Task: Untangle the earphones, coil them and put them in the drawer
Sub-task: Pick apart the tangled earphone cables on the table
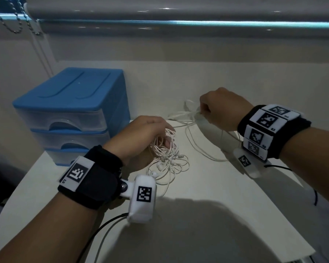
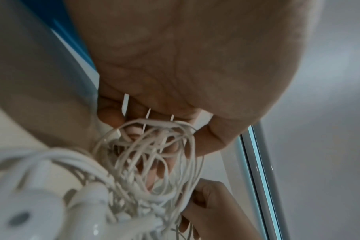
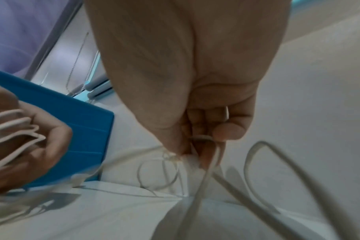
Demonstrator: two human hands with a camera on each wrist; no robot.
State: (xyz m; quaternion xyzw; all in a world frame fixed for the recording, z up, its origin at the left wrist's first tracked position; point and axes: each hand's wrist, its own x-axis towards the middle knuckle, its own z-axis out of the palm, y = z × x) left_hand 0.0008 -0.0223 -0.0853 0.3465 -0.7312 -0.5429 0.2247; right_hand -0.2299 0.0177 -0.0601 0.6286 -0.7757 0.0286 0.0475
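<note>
White earphones (image 1: 167, 158) hang as a tangled bundle of loops from my left hand (image 1: 150, 130), whose curled fingers hold the cords above the white table (image 1: 198, 215). The left wrist view shows the tangle (image 2: 154, 162) draped over those fingers, with an earbud (image 2: 37, 216) close to the camera. One cord runs right to my right hand (image 1: 207, 111), which pinches it between thumb and fingers (image 3: 228, 131). A slack loop (image 1: 199, 149) lies on the table between both hands. The blue drawer unit (image 1: 70, 111) stands at the left, its drawers closed.
The drawer unit has three translucent drawers with blue trim. A wall and window blind with a bead chain (image 1: 17, 21) run along the back. The table's rounded front-left edge (image 1: 0, 221) is near my left forearm. Black wrist-camera cables trail off both arms.
</note>
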